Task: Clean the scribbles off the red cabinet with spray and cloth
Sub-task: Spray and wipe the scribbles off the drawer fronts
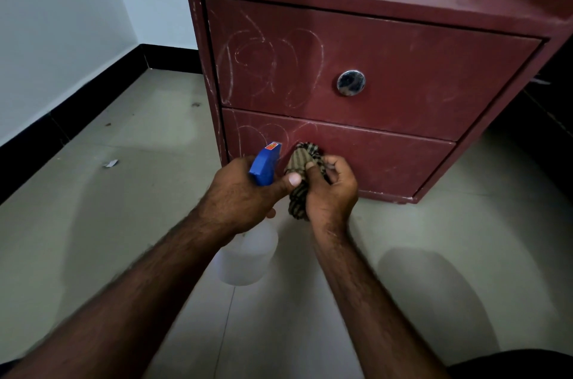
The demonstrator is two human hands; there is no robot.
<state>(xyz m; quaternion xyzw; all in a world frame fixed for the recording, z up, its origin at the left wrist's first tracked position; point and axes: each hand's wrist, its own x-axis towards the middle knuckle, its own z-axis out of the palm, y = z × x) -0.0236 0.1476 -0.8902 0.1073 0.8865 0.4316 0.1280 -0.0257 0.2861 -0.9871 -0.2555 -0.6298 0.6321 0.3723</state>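
The red cabinet stands on the floor with two drawers. White scribbles cover the left part of the upper drawer, and fainter ones mark the lower drawer's left end. My left hand grips a translucent spray bottle with a blue trigger head that points toward the lower drawer. My right hand holds a bunched striped cloth just in front of the lower drawer. My left thumb touches the cloth.
A round metal knob sits on the upper drawer. A grey tiled floor spreads to the left, with a scrap of paper and small specks. White walls with a black skirting close the left side. Dark furniture stands at the right.
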